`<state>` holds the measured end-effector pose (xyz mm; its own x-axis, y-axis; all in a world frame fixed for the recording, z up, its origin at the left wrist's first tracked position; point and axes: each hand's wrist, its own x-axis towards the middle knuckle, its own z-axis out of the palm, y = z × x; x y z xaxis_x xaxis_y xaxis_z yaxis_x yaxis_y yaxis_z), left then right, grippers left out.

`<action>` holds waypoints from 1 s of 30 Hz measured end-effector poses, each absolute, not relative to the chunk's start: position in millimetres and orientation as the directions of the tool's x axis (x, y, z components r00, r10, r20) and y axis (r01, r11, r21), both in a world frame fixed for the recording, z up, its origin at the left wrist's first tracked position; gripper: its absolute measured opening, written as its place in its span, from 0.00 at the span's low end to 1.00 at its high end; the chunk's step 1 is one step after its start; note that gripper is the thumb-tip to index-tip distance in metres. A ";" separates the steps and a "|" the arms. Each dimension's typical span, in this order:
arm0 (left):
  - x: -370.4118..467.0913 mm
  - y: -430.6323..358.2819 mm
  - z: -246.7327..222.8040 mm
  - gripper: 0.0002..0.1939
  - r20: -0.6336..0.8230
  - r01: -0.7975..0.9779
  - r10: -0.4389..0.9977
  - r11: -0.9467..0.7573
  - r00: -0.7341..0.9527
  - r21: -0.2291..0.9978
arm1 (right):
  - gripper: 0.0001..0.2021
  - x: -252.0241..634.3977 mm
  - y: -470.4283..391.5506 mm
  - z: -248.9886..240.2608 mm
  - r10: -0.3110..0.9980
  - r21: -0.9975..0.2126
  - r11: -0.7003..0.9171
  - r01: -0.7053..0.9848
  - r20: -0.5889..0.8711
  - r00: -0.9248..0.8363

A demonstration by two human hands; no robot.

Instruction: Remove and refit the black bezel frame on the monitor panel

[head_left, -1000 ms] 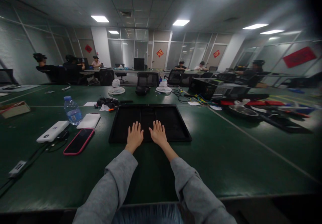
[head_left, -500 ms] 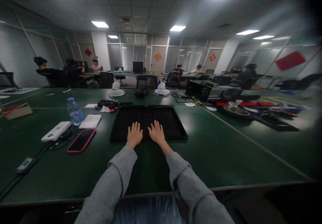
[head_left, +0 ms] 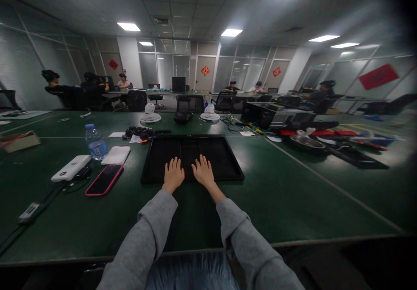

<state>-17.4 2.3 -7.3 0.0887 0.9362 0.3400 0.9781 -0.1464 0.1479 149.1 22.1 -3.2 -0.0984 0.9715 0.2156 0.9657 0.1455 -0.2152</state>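
Observation:
A black rectangular tray-like panel [head_left: 224, 157] with a raised rim lies flat on the green table [head_left: 280, 207]. Over its near left part is my left hand [head_left: 174, 175], palm down, fingers spread and holding nothing. My right hand [head_left: 203, 172] lies beside it to the right, also palm down with its fingers apart and nothing held. The two hands do not touch each other. Whether the palms press on the panel or hover just above it is hard to tell.
Left of the panel are a pink-edged phone [head_left: 104, 180], a white power bank [head_left: 71, 168], a water bottle [head_left: 96, 142] and a white pad [head_left: 116, 155]. Two white fans [head_left: 150, 115] stand behind. A pan [head_left: 308, 141] and cables lie right. People sit at far tables.
Both hands keep nearly the same place and pose on the panel. The whole view has shifted slightly.

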 end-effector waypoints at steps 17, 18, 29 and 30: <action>-15.9 -0.5 -6.6 0.29 0.402 0.976 0.912 -0.156 0.082 0.154 | 0.33 142.0 73.2 37.7 0.979 -0.210 0.095 0.973 0.198 -0.053; -16.0 -0.5 -5.9 0.29 0.398 0.976 0.914 -0.155 0.082 0.155 | 0.33 136.8 79.2 41.0 0.980 -0.223 0.115 0.968 0.184 -0.074; -15.8 -2.6 0.6 0.29 0.359 0.975 0.930 -0.150 0.083 0.164 | 0.30 99.5 123.8 51.5 0.980 -0.197 0.178 0.964 0.124 -0.155; -15.9 -2.3 0.5 0.29 0.355 0.975 0.931 -0.148 0.082 0.164 | 0.29 99.4 126.3 51.8 0.978 -0.197 0.188 0.962 0.126 -0.166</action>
